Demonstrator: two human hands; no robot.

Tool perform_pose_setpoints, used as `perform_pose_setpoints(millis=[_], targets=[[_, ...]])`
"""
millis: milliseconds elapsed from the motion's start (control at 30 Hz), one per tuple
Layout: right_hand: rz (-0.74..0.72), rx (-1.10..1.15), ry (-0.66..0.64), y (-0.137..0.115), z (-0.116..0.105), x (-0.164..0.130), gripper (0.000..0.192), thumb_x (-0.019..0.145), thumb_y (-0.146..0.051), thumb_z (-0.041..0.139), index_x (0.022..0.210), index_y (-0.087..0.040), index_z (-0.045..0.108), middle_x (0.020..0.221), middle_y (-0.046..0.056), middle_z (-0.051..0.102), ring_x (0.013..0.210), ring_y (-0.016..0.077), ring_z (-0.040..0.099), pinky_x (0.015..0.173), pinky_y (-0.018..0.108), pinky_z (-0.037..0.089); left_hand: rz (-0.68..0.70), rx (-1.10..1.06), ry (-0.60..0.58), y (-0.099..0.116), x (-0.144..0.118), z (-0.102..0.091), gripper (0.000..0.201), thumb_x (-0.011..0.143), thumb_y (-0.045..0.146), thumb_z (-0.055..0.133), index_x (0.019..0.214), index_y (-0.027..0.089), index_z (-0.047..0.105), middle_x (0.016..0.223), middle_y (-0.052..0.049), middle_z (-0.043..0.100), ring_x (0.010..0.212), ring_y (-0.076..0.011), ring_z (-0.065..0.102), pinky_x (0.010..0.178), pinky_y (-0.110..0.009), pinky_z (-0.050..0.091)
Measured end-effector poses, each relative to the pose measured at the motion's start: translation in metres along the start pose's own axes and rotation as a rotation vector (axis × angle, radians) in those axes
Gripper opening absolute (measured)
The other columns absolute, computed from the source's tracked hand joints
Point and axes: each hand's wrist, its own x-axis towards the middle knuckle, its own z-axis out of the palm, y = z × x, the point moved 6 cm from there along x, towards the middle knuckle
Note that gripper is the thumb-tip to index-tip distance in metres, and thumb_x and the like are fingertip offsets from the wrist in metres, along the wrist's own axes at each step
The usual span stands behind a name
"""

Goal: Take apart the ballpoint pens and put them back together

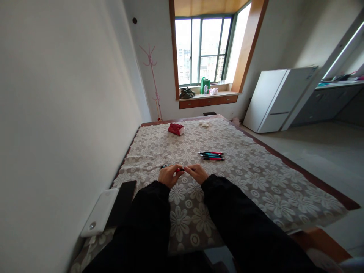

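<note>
Item: 1 pen, red/black, held btwn both hands over floral tablecloth.
L hand: fingers pinching pen's left part.
R hand: fingertips pinching pen's other end.
Ahead-right of R hand, apart: approx. 4 pens, side by side.
Far ahead of L hand: 1 red pack.
Left of L sleeve: 1 white box.
Path btwn hands & pens unobstructed.

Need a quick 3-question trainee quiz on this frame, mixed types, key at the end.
1. True or false: both hands, left hand and right hand, grip one red pen.
2. The row of spare pens lies: A) left of the hands B) beyond and right of them C) on the floor.
3. What red item sits at the far end of the floral cloth?

Key: 1 true; 2 B; 3 red packet.
</note>
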Motion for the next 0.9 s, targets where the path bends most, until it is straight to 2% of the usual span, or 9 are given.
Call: perform_pose_setpoints(millis=[100,167,300,400,500,600,700,800,900], targets=[[0.016,0.049,-0.014,0.003,0.004,0.001,0.056,0.093,-0.056,0.036,0.052,-0.017,0.044,0.047,-0.005,0.036,0.046,0.0083,0.035,0.048,0.023,0.026,-0.007,0.021,0.015,0.001,0.000,-0.005,0.024,0.092,0.042,0.048,0.093,0.025,0.066,0.077,-0.001,0.066,0.070,-0.0137,0.060,0.066,-0.024,0.040],[0.018,0.069,0.033,0.008,0.003,0.002,0.052,0.093,-0.054,0.036,0.061,-0.017,0.054,0.048,-0.005,0.041,0.047,0.0093,0.040,0.049,0.022,0.030,-0.060,0.049,0.065,-0.003,0.000,-0.012,0.025,0.093,0.042,0.047,0.093,0.025,0.066,0.075,-0.001,0.066,0.068,-0.0137,0.059,0.063,-0.024,0.038],[-0.005,-0.036,0.165,0.014,-0.004,0.004,0.032,0.091,-0.045,0.048,0.083,-0.017,0.063,0.060,-0.003,0.054,0.055,0.0116,0.049,0.055,0.023,0.038,-0.317,0.159,0.253,-0.024,-0.003,-0.031,0.029,0.095,0.040,0.041,0.089,0.025,0.065,0.067,0.000,0.064,0.061,-0.0145,0.056,0.057,-0.024,0.032],[-0.153,-0.192,0.094,0.003,0.002,0.002,0.018,0.088,-0.032,0.056,0.096,-0.019,0.066,0.078,0.002,0.063,0.074,0.0156,0.057,0.071,0.028,0.045,-0.444,0.212,0.284,-0.041,-0.005,-0.032,0.031,0.097,0.039,0.036,0.091,0.025,0.063,0.067,-0.001,0.063,0.064,-0.0176,0.057,0.058,-0.026,0.030],[-0.335,-0.280,-0.060,-0.012,0.015,-0.004,0.019,0.088,-0.028,0.059,0.104,-0.024,0.068,0.101,0.005,0.066,0.099,0.0195,0.057,0.090,0.033,0.043,-0.469,0.228,0.308,-0.053,-0.005,-0.028,0.025,0.096,0.034,0.038,0.099,0.022,0.061,0.083,-0.007,0.067,0.080,-0.0227,0.060,0.066,-0.029,0.036],[-0.416,-0.341,-0.199,-0.018,0.027,-0.010,0.021,0.089,-0.033,0.059,0.107,-0.029,0.069,0.118,0.004,0.064,0.111,0.0215,0.053,0.098,0.037,0.039,-0.456,0.199,0.291,-0.060,-0.004,-0.022,0.023,0.092,0.022,0.042,0.110,0.020,0.056,0.096,-0.010,0.067,0.094,-0.0265,0.058,0.076,-0.033,0.039],[-0.421,-0.385,-0.267,-0.015,0.035,-0.011,0.026,0.089,-0.036,0.059,0.113,-0.032,0.067,0.121,0.002,0.064,0.115,0.0223,0.052,0.099,0.038,0.038,-0.483,0.185,0.269,-0.064,-0.006,-0.019,0.025,0.088,0.015,0.043,0.110,0.020,0.054,0.097,-0.010,0.066,0.096,-0.0280,0.057,0.080,-0.037,0.039],[-0.394,-0.383,-0.260,-0.010,0.035,-0.009,0.026,0.090,-0.034,0.058,0.113,-0.029,0.068,0.115,0.003,0.068,0.111,0.0211,0.056,0.097,0.036,0.039,-0.494,0.255,0.227,-0.063,-0.007,-0.018,0.023,0.085,0.009,0.044,0.098,0.021,0.058,0.095,-0.009,0.066,0.096,-0.0289,0.056,0.079,-0.038,0.039],[-0.343,-0.381,-0.196,-0.006,0.029,-0.005,0.020,0.091,-0.030,0.055,0.101,-0.026,0.072,0.104,0.003,0.071,0.102,0.0198,0.060,0.091,0.034,0.042,-0.478,0.303,0.150,-0.063,-0.007,-0.014,0.025,0.079,0.005,0.046,0.086,0.022,0.062,0.094,-0.008,0.066,0.097,-0.0289,0.055,0.079,-0.039,0.040]])
